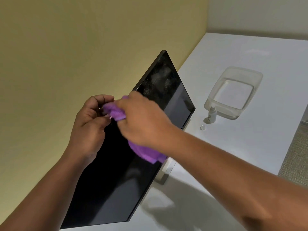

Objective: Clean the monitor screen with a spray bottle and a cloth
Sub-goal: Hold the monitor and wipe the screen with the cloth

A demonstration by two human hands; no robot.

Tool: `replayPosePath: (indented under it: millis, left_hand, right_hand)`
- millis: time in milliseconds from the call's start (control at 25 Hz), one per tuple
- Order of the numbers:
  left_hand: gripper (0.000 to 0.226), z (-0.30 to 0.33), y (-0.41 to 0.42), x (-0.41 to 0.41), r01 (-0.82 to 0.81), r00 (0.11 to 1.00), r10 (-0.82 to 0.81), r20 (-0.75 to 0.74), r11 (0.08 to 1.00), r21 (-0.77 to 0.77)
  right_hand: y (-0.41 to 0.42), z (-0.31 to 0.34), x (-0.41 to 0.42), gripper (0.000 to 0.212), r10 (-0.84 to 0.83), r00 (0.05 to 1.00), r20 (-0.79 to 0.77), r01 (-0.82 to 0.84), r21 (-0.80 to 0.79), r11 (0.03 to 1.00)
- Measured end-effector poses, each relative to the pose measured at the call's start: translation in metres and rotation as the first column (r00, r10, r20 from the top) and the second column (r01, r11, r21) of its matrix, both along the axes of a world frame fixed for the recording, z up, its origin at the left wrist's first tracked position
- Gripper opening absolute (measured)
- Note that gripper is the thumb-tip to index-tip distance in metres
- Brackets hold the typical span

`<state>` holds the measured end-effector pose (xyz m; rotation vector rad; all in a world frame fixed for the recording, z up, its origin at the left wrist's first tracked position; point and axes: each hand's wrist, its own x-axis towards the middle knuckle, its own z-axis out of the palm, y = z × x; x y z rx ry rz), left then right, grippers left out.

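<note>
A black monitor stands on a white table, its dark screen carrying a mist of spray droplets near the top right corner. A purple cloth is bunched between both hands in front of the screen. My left hand pinches one end of the cloth at the monitor's upper edge. My right hand grips the rest of it, and a fold hangs below the palm against the screen. A small spray bottle stands on the table to the right of the monitor, apart from both hands.
A clear plastic tub sits behind the bottle on the white table. A small clear cap lies in front of the bottle. A yellow wall rises behind the monitor. The table's right edge drops to carpet.
</note>
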<state>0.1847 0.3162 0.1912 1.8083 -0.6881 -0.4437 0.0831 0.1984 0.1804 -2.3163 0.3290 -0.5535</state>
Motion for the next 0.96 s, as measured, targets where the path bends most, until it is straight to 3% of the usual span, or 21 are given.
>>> replayPosePath:
  millis: [120,200,320,520,680,840,960]
  left_hand:
    - [0.057,-0.001,-0.001,0.002,0.022,1.000,-0.023,0.022,1.000,0.022]
    - [0.056,-0.001,0.000,0.002,0.028,1.000,-0.028,0.012,1.000,0.012]
    - [0.050,0.001,0.000,-0.001,0.008,1.000,-0.008,-0.019,1.000,-0.020]
    - [0.056,0.001,-0.003,0.001,0.010,0.999,-0.012,0.030,0.999,0.042]
    - [0.051,0.002,0.000,0.000,-0.004,1.000,0.004,-0.004,1.000,0.005]
    - [0.053,0.003,-0.002,-0.001,0.026,0.999,-0.029,0.041,0.998,0.057]
    - [0.064,0.004,-0.001,-0.005,0.094,0.995,-0.095,0.022,0.995,0.044]
  right_hand:
    - [-0.033,0.002,0.007,0.007,-0.172,0.985,-0.002,0.172,0.028,0.985]
    - [-0.015,0.000,0.004,0.005,-0.117,0.993,0.011,0.116,0.066,0.991]
    - [0.019,0.002,-0.005,0.023,0.055,0.998,-0.009,-0.055,0.001,0.999]
    - [-0.028,-0.001,0.006,0.010,-0.165,0.986,-0.001,0.165,0.041,0.985]
    - [0.014,-0.004,-0.001,0.022,0.039,0.999,0.005,-0.039,0.038,0.999]
    - [-0.030,-0.010,0.009,0.014,-0.126,0.991,0.046,0.125,0.030,0.992]
    - [-0.019,-0.027,0.006,0.034,-0.154,0.979,0.135,0.141,0.103,0.985]
